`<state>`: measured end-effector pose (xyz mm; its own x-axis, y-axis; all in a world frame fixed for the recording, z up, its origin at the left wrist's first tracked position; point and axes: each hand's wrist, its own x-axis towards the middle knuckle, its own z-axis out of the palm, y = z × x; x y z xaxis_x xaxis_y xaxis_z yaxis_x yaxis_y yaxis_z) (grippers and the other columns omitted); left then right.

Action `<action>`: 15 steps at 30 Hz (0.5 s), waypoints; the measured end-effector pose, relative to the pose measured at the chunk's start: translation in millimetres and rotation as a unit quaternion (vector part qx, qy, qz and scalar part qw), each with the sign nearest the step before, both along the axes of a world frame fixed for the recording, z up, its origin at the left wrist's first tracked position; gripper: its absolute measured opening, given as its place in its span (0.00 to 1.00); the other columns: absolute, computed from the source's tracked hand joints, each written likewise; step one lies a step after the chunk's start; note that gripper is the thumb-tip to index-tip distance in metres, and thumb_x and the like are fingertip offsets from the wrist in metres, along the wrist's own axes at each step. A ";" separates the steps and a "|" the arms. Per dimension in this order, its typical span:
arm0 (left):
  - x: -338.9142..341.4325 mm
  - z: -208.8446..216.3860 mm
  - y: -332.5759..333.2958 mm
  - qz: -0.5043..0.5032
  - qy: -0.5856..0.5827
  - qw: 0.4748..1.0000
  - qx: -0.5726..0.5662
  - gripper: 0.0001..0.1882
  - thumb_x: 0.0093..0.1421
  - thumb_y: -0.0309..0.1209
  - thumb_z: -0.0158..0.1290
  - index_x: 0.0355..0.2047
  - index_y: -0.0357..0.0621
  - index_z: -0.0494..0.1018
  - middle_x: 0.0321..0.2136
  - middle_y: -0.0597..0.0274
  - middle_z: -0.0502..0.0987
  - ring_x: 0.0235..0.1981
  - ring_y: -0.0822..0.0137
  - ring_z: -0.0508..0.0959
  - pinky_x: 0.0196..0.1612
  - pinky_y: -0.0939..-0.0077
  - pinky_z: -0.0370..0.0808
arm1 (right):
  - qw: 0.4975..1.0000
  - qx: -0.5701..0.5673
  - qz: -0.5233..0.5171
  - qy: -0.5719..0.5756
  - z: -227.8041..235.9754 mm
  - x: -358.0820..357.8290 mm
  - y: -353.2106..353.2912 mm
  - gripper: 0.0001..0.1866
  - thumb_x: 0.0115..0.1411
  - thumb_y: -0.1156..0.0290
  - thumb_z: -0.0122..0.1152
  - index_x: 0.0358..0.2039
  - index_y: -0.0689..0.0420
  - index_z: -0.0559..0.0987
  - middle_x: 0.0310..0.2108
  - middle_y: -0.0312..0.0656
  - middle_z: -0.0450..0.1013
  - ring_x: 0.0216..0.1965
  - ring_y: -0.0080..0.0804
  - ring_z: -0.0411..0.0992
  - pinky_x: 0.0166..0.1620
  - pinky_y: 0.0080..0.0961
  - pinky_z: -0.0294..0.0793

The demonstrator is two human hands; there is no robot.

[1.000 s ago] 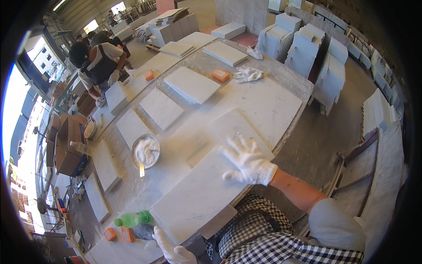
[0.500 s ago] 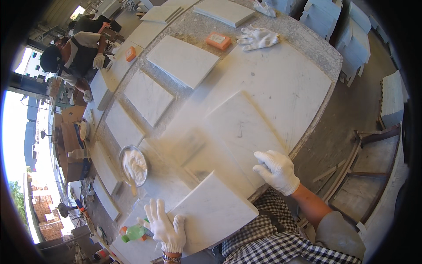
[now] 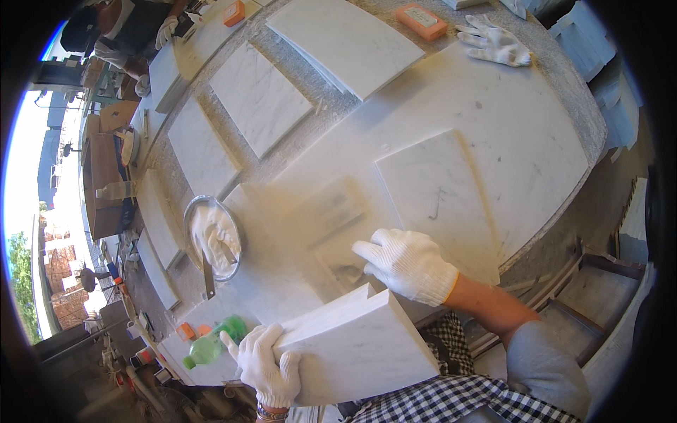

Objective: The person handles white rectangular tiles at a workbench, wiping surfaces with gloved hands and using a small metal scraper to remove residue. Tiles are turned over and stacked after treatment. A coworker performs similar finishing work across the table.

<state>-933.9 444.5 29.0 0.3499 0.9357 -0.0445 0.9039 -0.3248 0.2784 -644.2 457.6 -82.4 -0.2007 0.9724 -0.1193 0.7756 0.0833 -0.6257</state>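
At the near edge of the table (image 3: 582, 106), tilted up since the earlier frame, a white slab (image 3: 360, 352) is gripped at its left end by the left hand (image 3: 268, 363). The right hand (image 3: 409, 266) is held half-curled near its upper corner; its grip cannot be told.

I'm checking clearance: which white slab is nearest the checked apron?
The slab at the left gloved hand, its broad face turned toward the apron; the slabs lying across the table are farther away.
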 end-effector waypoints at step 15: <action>-2.0 -9.5 -3.7 -0.046 0.066 0.994 0.068 0.38 0.63 0.56 0.55 0.65 0.44 0.68 0.64 0.42 0.69 0.68 0.39 0.64 0.72 0.27 0.41 | 0.882 -0.069 -0.284 0.370 18.1 47.0 1.4 0.09 0.63 0.70 0.64 0.41 0.60 0.83 0.34 0.43 0.83 0.27 0.24 0.77 0.34 0.25 0.80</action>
